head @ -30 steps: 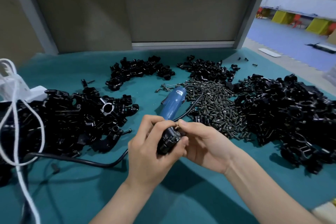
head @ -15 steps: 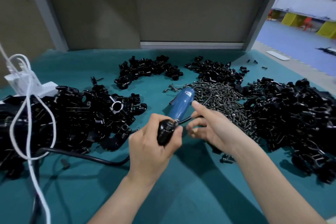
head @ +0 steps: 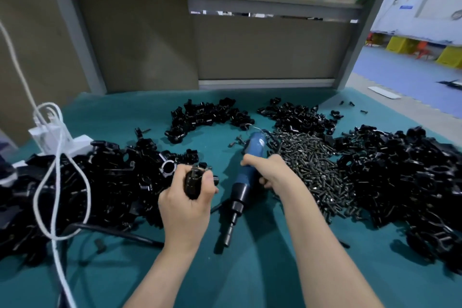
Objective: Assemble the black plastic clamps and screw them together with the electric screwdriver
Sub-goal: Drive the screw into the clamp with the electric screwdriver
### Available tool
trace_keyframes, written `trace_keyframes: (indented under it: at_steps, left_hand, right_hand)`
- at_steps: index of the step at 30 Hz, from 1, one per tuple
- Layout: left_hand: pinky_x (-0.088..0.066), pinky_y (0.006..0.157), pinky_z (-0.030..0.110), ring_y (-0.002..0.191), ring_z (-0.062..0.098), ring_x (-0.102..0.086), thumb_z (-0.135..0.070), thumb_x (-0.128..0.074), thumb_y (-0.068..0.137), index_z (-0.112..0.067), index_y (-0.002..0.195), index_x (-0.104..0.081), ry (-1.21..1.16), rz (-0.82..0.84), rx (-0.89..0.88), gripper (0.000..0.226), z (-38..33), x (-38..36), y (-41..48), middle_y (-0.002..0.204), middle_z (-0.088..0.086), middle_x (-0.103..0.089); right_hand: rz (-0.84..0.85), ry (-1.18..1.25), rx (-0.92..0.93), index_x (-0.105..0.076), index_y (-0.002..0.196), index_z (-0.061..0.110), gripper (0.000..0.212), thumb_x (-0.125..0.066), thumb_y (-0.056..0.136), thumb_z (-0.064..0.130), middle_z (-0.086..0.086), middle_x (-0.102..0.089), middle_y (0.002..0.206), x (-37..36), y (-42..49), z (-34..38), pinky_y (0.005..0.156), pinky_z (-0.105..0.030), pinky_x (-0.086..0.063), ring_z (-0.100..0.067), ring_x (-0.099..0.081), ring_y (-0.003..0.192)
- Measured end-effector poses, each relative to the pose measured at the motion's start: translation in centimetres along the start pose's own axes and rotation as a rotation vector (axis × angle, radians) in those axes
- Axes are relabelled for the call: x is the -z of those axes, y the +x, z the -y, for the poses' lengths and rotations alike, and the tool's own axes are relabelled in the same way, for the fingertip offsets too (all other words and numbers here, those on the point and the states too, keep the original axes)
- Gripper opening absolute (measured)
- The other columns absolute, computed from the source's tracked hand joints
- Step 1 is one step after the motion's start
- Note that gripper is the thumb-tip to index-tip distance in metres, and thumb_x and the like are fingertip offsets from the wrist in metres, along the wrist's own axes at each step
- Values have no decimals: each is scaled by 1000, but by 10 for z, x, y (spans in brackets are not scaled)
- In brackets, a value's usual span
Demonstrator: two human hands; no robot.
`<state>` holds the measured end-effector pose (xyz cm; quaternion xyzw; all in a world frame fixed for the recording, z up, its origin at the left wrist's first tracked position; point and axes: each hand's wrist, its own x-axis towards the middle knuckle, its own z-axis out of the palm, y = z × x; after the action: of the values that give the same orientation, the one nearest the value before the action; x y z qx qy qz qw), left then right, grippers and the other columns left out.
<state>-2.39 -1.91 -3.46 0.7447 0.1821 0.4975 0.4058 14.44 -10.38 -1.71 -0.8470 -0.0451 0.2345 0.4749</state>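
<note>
The teal bench [head: 250, 282] carries a left heap of clamp parts [head: 112, 182], a right heap [head: 400, 182] and a pile of screws [head: 310, 157]. At centre frame the right hand [head: 272, 172] is wrapped round the electric screwdriver [head: 246, 179]. Its long axis runs down-frame, with the bit toward the lower edge. Just left, the left hand [head: 186, 205] grips one black clamp [head: 193, 182], up and left of the bit.

site: factory assembly bench | surface: teal mat [head: 250, 277] under both hands | stock: black clamp heaps [head: 100, 190] left of the left hand [head: 186, 197] and right of the right hand [head: 270, 170]; screw pile [head: 312, 157] beside the right hand | tool: corded electric screwdriver [head: 253, 150] in the right hand | backdrop: grey partitions [head: 270, 50] ahead; hall floor [head: 412, 70] with yellow bins [head: 397, 44] far right
</note>
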Motion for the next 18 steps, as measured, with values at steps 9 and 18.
trace_keyframes:
  at_steps: [9, 18]
  left_hand:
    - [-42, 53, 15, 55, 5, -61, -56, -44, 82, -22, 72, -51, -28, 40, 93, 36, 6, -2, 0, 62, -12, -68]
    - [-37, 51, 24, 50, 17, -52, -59, -43, 72, -33, 68, -39, 178, 314, -6, 27, 5, -8, -2, 48, -6, -52]
  right_hand:
    - [788, 1719, 268, -49, 109, 3, 69, -84, 50, 8, -21, -57, 117, 34, -13, 15, 57, -33, -59, -30, -68, 72]
    - [614, 1738, 515, -56, 99, 16, 31, -64, 77, 36, 7, -63, 94, 49, -25, 50, 48, -22, -45, -8, -51, 48]
